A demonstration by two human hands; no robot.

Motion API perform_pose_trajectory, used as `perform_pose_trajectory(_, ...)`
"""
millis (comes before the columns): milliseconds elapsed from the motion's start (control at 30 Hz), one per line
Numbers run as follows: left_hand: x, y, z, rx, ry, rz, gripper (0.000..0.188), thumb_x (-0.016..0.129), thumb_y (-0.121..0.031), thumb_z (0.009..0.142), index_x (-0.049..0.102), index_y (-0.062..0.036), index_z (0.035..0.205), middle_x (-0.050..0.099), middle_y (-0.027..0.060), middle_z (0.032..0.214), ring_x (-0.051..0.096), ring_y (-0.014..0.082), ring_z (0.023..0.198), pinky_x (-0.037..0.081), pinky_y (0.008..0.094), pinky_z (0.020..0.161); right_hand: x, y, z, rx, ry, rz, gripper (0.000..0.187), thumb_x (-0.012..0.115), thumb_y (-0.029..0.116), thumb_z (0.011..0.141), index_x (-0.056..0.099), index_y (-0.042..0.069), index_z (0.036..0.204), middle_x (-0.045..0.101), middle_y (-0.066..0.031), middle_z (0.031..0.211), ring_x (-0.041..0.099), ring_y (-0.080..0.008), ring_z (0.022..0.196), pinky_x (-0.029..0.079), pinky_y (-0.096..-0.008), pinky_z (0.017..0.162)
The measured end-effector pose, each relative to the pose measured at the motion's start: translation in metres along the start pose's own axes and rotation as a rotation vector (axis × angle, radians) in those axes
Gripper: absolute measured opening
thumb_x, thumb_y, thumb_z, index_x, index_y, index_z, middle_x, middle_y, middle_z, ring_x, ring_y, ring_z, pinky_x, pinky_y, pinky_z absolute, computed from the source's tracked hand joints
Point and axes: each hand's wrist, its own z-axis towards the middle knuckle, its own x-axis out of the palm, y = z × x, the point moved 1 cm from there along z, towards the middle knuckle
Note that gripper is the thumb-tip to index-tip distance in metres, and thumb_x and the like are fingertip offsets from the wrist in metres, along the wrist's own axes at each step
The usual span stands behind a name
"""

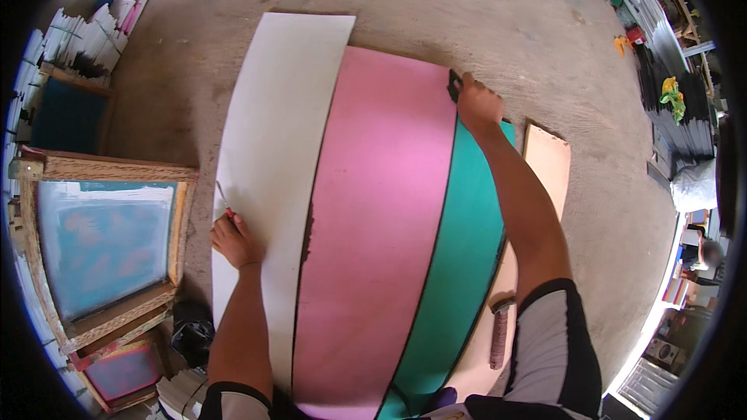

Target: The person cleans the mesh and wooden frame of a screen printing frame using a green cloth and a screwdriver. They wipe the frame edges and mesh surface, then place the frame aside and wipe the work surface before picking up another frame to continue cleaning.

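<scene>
Floor point(607, 249) w/ blk bag point(191, 333), contents unclear, L fingers point(221, 233) round red-handled tool point(229, 212), R fingers point(468, 87) round dk object point(453, 85)

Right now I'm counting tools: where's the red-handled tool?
At left in the head view, the red-handled tool is in the left hand by the left edge of the white sheet.

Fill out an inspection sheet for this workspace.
Surface: brown floor, with dark marks.
Job's things: white sheet, pink sheet and green sheet side by side; tan board at right.
Clutter: brown-handled tool on the tan board; wooden frame and black bag at left.
Left hand: holds red-handled tool over the white sheet.
Right hand: grips black object at the pink sheet's far right corner.
Cables: nothing clearly seen.
Surroundings: white stack at far left; yellow-green cloth at right.
</scene>
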Motion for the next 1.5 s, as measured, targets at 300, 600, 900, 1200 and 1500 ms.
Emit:
perform_pose_trajectory(300, -0.002, 0.002, -0.003, -0.019, 0.045, -0.062, 0.042, 0.042, -0.046, 0.1, 0.057, -0.0083, 0.111, 0.058, 0.0123, 0.111, 0.048, 0.0351, 0.109, 0.032, 0.0501, 0.099, -0.061, 0.192, -0.194, -1.341, 0.385, 0.464, 0.036, 0.054, 0.023, 0.09, 0.061, 0.02, 0.125, 0.068, -0.0096, 0.09, 0.069, -0.0294, 0.076, 0.056, -0.0472, 0.061)
perform_pose_trajectory(600, -0.008, -0.006, -0.001, 0.018, 0.017, -0.089, 0.037, 0.046, -0.042, 0.098, 0.059, -0.0079, 0.106, 0.057, 0.0092, 0.106, 0.048, 0.0324, 0.108, 0.032, 0.0484, 0.099, -0.014, 0.133, 0.099, -0.05, 0.028, 0.129, 0.016, 0.051, 0.02, 0.096, 0.063, 0.013, 0.105, 0.069, -0.0102, 0.082, 0.07, -0.0252, 0.074, 0.054, -0.0457, 0.065)
perform_pose_trajectory(900, -0.008, -0.005, -0.001, 0.026, 0.022, -0.11, 0.034, 0.047, -0.04, 0.098, 0.057, -0.0086, 0.104, 0.055, 0.0099, 0.105, 0.048, 0.0334, 0.107, 0.032, 0.0488, 0.098, 0.026, 0.034, 0.07, 0.084, 0.263, 0.074, 0.024, 0.048, 0.02, 0.098, 0.059, 0.015, 0.118, 0.069, -0.0137, 0.101, 0.07, -0.0317, 0.084, 0.055, -0.0488, 0.066)
perform_pose_trajectory(1200, -0.008, -0.002, -0.004, 0.044, 0.019, -0.095, 0.037, 0.044, -0.042, 0.099, 0.057, -0.0072, 0.106, 0.056, 0.0106, 0.107, 0.047, 0.0344, 0.106, 0.032, 0.0495, 0.097, 0.005, 0.077, -0.009, -0.491, 0.148, 0.339, 0.032, 0.049, 0.015, 0.096, 0.059, 0.021, 0.126, 0.066, -0.0116, 0.114, 0.064, -0.0309, 0.112, 0.055, -0.0446, 0.088)
perform_pose_trajectory(1500, -0.002, -0.003, -0.001, 0.0, 0.074, -0.011, 0.04, 0.042, -0.044, 0.101, 0.057, -0.0079, 0.111, 0.056, 0.0114, 0.112, 0.048, 0.0348, 0.11, 0.034, 0.0506, 0.096, -0.048, -0.057, -0.033, 0.108, -0.267, 0.327, 0.03, 0.052, 0.003, 0.09, 0.06, 0.011, 0.118, 0.062, -0.0199, 0.109, 0.063, -0.0442, 0.095, 0.052, -0.0531, 0.079)
